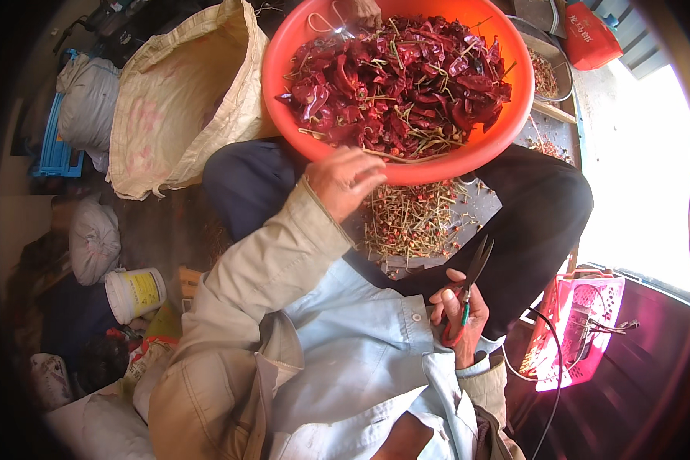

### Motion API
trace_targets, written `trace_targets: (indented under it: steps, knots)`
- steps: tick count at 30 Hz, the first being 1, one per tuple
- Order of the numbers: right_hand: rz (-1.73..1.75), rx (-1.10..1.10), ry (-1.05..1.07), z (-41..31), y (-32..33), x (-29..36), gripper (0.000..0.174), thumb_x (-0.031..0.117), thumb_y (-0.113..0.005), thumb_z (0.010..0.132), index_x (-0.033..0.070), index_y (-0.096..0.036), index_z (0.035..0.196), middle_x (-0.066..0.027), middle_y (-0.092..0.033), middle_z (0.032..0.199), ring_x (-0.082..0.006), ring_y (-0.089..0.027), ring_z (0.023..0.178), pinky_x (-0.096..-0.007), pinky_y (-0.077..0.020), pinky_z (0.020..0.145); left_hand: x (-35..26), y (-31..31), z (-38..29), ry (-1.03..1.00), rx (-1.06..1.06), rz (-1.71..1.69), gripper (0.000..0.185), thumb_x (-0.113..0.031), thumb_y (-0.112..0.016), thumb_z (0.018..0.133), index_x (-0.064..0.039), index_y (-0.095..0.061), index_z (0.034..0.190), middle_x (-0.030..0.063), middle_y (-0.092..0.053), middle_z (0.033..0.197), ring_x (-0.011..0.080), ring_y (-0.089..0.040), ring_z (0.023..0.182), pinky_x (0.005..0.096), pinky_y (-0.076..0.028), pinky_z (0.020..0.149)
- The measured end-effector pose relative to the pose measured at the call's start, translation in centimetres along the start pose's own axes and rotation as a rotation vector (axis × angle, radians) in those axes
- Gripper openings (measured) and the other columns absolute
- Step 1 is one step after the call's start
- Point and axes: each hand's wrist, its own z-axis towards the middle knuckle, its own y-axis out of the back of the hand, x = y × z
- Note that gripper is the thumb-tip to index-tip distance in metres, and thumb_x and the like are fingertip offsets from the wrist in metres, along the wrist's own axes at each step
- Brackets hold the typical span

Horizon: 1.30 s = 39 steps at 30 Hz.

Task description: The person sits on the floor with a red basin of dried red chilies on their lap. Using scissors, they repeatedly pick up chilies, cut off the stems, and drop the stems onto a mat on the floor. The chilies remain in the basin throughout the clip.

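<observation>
My left hand is at the near rim of a red-orange plastic basin; its fingers are slightly bent and blurred, with nothing visible between them and the thumb. Dried red chillies, many with stems, are heaped in the basin. Lower right, my right hand holds scissors with red and green handles, blades upward and slightly apart. Under the basin's near side, between dark-trousered knees, lies a pile of cut chilli stems. Another person's hand is at the basin's far side, near pale loop handles.
A large open woven sack stands left of the basin. A white bucket and tied bags are farther left. A pink plastic basket with a black cable is at right. Upper right are a round pan and a red bag.
</observation>
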Motion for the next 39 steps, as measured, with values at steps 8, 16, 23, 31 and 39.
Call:
trace_targets:
  steps: [8, 16, 23, 31, 39]
  knots:
    - [-0.073, 0.110, 0.029, 6.5, -5.1, 3.3, 0.041, 0.018, -0.069, 0.098, -0.006, -0.060, 0.129, -0.0065, -0.065, 0.082, -0.0069, -0.054, 0.058, -0.0211, -0.0428, 0.054, 8.5, 1.4, 5.3, -0.027, 0.220, 0.471, 0.049, -0.010, -0.076, 0.084, -0.010, -0.061, 0.131, 0.0084, -0.063, 0.127, 0.0311, -0.061, 0.117, 0.0402, -0.052, 0.098]
    - [0.094, 0.118, 0.026, 12.6, -9.5, 6.4, 0.036, 0.015, -0.076, 0.093, 0.000, -0.065, 0.124, -0.0034, -0.066, 0.079, -0.0070, -0.057, 0.060, -0.0217, -0.0438, 0.054, 11.2, -0.8, 6.9, -0.013, 0.347, 0.616, 0.038, -0.008, -0.073, 0.085, -0.014, -0.065, 0.122, 0.0058, -0.060, 0.109, 0.0284, -0.064, 0.106, 0.0423, -0.053, 0.084]
    - [0.014, 0.114, -0.093, 13.4, -8.3, 4.9, 0.040, 0.012, -0.079, 0.090, -0.003, -0.065, 0.125, -0.0008, -0.066, 0.083, -0.0064, -0.060, 0.071, -0.0221, -0.0486, 0.061, 10.7, 0.6, 7.3, 0.005, 0.191, 0.390, 0.026, 0.000, -0.074, 0.080, -0.009, -0.073, 0.105, 0.0054, -0.058, 0.087, 0.0157, -0.059, 0.068, 0.0304, -0.049, 0.063]
    - [-0.060, 0.229, 0.030, 12.7, -8.5, 3.2, 0.042, 0.003, -0.079, 0.088, -0.006, -0.064, 0.125, 0.0015, -0.060, 0.080, -0.0045, -0.054, 0.072, -0.0217, -0.0463, 0.065, 5.7, 3.1, 7.5, 0.505, -0.094, -0.546, 0.015, -0.009, -0.071, 0.096, 0.001, -0.065, 0.105, 0.0064, -0.067, 0.093, 0.0110, -0.068, 0.069, 0.0253, -0.058, 0.063]
    - [-0.213, 0.180, 0.085, 12.4, -7.8, 2.3, 0.042, 0.012, -0.083, 0.082, 0.000, -0.069, 0.120, -0.0011, -0.057, 0.074, -0.0081, -0.051, 0.069, -0.0263, -0.0453, 0.062, 3.7, 0.8, 4.5, 0.653, -0.153, -1.071, 0.017, -0.011, -0.061, 0.102, -0.004, -0.057, 0.117, 0.0067, -0.067, 0.099, 0.0278, -0.076, 0.089, 0.0317, -0.064, 0.068]
